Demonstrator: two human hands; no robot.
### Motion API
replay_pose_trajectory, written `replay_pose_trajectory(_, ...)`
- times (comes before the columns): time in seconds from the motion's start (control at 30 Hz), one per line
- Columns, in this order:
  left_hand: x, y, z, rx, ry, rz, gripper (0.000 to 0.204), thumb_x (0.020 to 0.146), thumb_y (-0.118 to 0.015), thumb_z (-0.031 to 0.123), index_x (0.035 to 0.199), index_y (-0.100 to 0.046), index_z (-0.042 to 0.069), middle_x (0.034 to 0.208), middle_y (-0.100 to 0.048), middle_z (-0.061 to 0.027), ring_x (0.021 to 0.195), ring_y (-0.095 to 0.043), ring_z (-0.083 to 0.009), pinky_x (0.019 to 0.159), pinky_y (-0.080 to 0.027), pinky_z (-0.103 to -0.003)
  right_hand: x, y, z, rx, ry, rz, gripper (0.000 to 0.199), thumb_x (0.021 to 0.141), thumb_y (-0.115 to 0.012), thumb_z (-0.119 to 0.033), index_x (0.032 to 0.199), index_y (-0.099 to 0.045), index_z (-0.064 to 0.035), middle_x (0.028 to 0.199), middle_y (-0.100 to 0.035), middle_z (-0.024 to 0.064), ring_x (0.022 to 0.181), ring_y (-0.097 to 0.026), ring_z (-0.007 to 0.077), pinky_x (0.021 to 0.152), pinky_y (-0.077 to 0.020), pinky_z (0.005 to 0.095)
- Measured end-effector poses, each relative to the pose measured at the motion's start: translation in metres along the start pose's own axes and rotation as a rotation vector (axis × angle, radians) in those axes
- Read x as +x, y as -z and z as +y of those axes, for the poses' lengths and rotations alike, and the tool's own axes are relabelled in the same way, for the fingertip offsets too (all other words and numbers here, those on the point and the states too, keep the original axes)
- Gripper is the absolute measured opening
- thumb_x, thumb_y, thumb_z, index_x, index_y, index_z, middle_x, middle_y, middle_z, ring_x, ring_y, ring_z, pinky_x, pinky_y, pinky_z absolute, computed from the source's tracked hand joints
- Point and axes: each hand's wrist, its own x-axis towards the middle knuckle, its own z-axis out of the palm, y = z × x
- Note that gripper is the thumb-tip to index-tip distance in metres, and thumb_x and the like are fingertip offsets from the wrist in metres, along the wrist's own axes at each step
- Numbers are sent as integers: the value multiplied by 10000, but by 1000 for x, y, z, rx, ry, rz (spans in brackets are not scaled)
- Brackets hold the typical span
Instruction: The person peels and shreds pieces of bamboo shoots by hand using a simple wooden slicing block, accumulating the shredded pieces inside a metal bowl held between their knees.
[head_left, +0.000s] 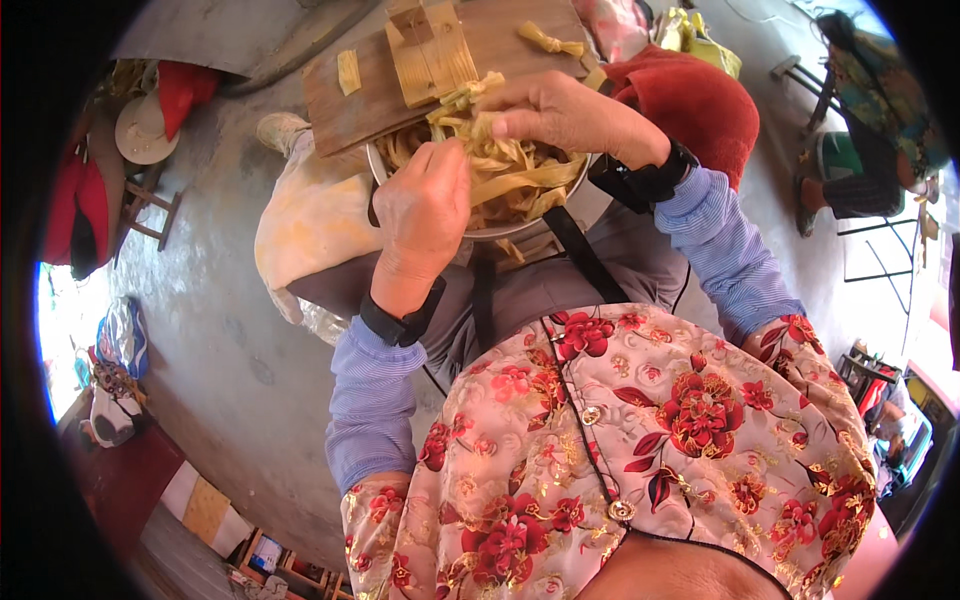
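**A:** In the head view, why do we have the metal bowl (pixel 560 215) so close, right on our lap?

**B:** It seems to keep the pale yellow strips (pixel 510 170) under both hands, so we can pick through them without reaching. The wooden board (pixel 500 45) lies just past the bowl's far rim, with a small wooden block (pixel 430 50) on it and a knotted strip (pixel 550 42) lying apart (a finished one, by its look).

**A:** And our left hand (pixel 425 205)?

**B:** It is over the bowl's near left side, fingers curled in and closed on a few strips, knuckles up.

**A:** The right hand (pixel 565 115)?

**B:** It reaches across the far rim, fingers bent narrow, thumb pressed against the forefinger, pinching a bunch of strips at the board's edge. So the strips run between our two hands, above the heap in the bowl.

**A:** Anything beside us?

**B:** A red cushion (pixel 700 100) to the right, a cream cloth (pixel 310 220) to the left.
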Motion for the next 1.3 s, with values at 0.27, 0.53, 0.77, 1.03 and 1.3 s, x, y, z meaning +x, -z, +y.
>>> replay_pose_trajectory(0.27, 8, 6, -14, -263, 53, -110, 39, 827, -562, 96, 821, -545, 60, 741, -546, -143, 686, -550, -357, 542, -430, -387, -12, 20, -5, -249, 30, -69, 226, 834, -643, -218, 916, -658, -8, 688, -617, 97, 616, -579, 147, 574, -459, 281)
replay_pose_trajectory(0.53, 32, 5, -33, -543, 192, -292, 134, 895, -548, 161, 862, -596, 40, 608, -525, -124, 535, -429, -276, 515, -384, -312, 14, 11, -19, 200, -71, -21, 157, 864, -611, -118, 947, -664, 5, 687, -621, 18, 571, -552, 40, 486, -416, 183)
replay_pose_trajectory(0.77, 60, -8, -94, -941, 708, -346, 187, 918, -545, 160, 1031, -613, 28, 685, -526, 26, 509, -366, -26, 452, -276, -173, 57, 7, 6, 33, -1, 265, 176, 874, -591, -130, 968, -633, 13, 593, -538, -1, 507, -475, 44, 459, -365, 193)
replay_pose_trajectory(1.03, 63, -43, -126, -664, 692, -239, 163, 898, -543, 152, 987, -613, 34, 670, -550, -3, 520, -438, -55, 464, -327, -199, 87, 2, 40, -373, 286, 416, 149, 807, -598, -154, 892, -645, -41, 682, -600, 123, 653, -593, 296, 606, -464, 368)
replay_pose_trajectory(1.3, 46, -24, -96, -565, 659, -239, 138, 847, -554, 128, 873, -594, -2, 682, -606, -80, 585, -546, -143, 544, -418, -278, 53, -1, 23, -660, 409, 318, 191, 804, -605, -237, 888, -638, -69, 850, -624, 98, 770, -587, 335, 655, -478, 397)
